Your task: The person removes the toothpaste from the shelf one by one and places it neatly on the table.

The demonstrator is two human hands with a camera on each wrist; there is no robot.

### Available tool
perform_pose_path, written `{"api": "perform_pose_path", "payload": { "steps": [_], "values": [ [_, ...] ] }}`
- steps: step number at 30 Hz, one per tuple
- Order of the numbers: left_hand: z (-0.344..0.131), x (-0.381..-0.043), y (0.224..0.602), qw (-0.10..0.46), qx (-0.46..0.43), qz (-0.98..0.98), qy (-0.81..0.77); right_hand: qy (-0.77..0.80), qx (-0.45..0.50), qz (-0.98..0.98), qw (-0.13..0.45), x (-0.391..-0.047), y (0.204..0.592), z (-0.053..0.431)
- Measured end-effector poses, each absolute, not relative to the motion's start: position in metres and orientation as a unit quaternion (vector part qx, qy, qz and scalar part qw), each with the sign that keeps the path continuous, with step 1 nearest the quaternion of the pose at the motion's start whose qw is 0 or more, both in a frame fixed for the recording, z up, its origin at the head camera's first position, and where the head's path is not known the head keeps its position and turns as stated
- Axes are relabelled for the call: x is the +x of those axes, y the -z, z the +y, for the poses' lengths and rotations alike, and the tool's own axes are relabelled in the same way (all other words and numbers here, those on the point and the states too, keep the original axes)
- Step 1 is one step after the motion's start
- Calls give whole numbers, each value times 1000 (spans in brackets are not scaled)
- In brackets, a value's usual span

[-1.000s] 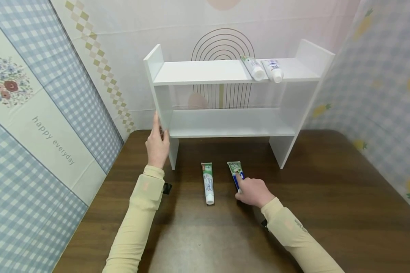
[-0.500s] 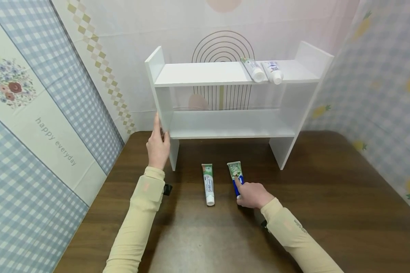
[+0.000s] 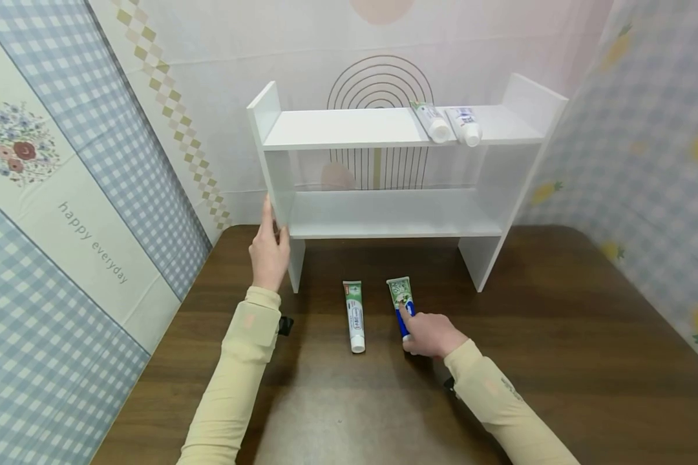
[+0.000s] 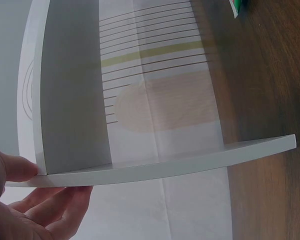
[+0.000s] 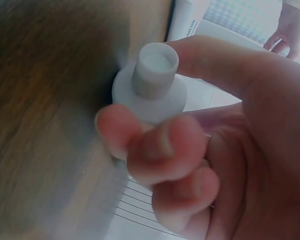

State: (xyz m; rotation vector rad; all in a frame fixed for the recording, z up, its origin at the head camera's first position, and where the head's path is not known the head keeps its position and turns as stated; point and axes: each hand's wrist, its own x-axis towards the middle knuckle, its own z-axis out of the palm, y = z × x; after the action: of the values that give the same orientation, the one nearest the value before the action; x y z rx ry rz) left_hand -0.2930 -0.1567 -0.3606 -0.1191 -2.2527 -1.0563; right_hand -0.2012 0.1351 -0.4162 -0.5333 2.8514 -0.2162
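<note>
In the head view, my left hand (image 3: 269, 255) is at the left side panel of a white two-tier shelf (image 3: 395, 213). The left wrist view has this panel (image 4: 190, 167) pinched between thumb and fingers. My right hand (image 3: 433, 332) holds a green-and-blue toothpaste tube (image 3: 400, 294) lying on the table, its index finger lying along the tube. Seen from the right wrist, the white cap (image 5: 157, 65) points at the camera, thumb on one side and curled fingers on the other. Left of it lies a green-and-white toothpaste tube (image 3: 354, 316), untouched.
Two toothpaste tubes, one with green print (image 3: 432, 123) and one with purple print (image 3: 464, 124), lie side by side on the top board, caps forward. The shelf stands on a brown wooden table (image 3: 337, 400). Patterned cloth (image 3: 151, 213) hangs around the table.
The right index fingertip has slipped slightly along the tube toward the cap. The left hand stays on the shelf panel. The head view has shifted a little.
</note>
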Motion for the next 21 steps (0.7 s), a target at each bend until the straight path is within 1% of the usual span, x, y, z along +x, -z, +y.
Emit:
{"api": "perform_pose_path", "payload": {
  "steps": [4, 21],
  "values": [
    [-156, -294, 362, 323, -45, -857, 399, 75, -177, 973, 125, -202, 418, 137],
    [-157, -295, 363, 318, -37, -860, 398, 77, -175, 974, 125, -203, 420, 137]
  ]
}}
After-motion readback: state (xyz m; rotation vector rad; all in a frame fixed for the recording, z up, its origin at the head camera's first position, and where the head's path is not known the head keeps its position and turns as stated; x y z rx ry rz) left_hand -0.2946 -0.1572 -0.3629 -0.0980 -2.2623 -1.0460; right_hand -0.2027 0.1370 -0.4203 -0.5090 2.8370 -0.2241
